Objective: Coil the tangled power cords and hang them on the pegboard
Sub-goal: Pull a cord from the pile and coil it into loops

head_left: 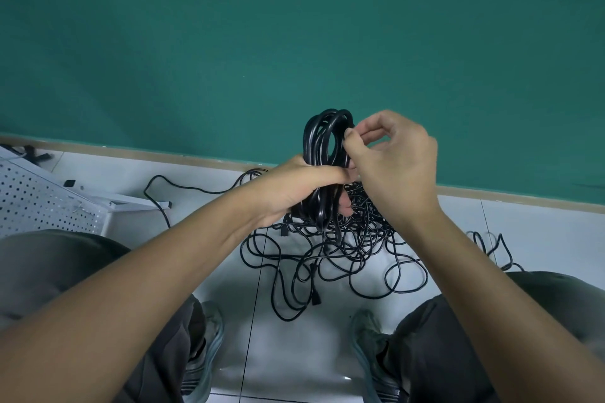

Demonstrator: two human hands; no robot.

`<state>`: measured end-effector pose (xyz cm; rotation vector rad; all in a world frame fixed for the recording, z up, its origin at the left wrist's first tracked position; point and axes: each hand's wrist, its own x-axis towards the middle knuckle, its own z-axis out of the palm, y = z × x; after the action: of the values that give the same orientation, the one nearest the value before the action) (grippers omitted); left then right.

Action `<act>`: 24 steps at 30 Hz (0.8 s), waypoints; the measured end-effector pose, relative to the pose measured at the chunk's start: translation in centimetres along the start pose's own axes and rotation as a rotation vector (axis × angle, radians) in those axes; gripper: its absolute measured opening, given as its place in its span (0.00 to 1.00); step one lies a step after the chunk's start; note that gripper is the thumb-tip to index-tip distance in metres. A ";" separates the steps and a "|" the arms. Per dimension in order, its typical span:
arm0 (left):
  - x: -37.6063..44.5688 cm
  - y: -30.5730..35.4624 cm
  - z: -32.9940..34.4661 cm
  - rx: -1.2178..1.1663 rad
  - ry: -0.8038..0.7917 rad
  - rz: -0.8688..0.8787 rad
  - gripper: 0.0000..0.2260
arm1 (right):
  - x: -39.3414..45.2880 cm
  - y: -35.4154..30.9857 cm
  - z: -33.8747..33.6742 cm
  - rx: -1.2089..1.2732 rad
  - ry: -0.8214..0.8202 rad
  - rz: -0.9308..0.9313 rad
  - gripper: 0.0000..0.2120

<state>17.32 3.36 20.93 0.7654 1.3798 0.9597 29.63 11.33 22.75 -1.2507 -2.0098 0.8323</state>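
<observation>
I see left hand (296, 185) clenching glossy black cord coil (327, 141), keeping loops gathered | right hand (393, 157) pinching strand at 3 o'clock, laying another turn

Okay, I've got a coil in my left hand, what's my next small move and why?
Probably lay one more loop onto the coil. The left hand grips the coil, the right hand pinches cord at its top, and a strand still trails down into the tangle on the floor.
</observation>
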 end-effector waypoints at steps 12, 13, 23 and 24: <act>1.0 0.1 -1.6 -0.555 -0.029 -0.052 0.08 | 0.0 0.7 0.6 0.363 -0.309 0.290 0.16; 1.1 0.3 -1.9 -0.606 -0.012 -0.048 0.08 | -0.4 0.7 0.8 0.393 -0.393 0.325 0.20; 1.8 0.9 -3.9 -0.963 0.296 0.092 0.16 | -3.1 1.1 3.4 0.325 -0.794 0.388 0.53; 1.9 0.8 -4.0 -0.955 0.327 0.099 0.16 | -3.1 1.0 3.3 0.335 -0.810 0.379 0.51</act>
<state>13.15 5.05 20.52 -0.0550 0.9641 1.6823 28.67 8.20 19.43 -1.2155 -2.0756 2.0257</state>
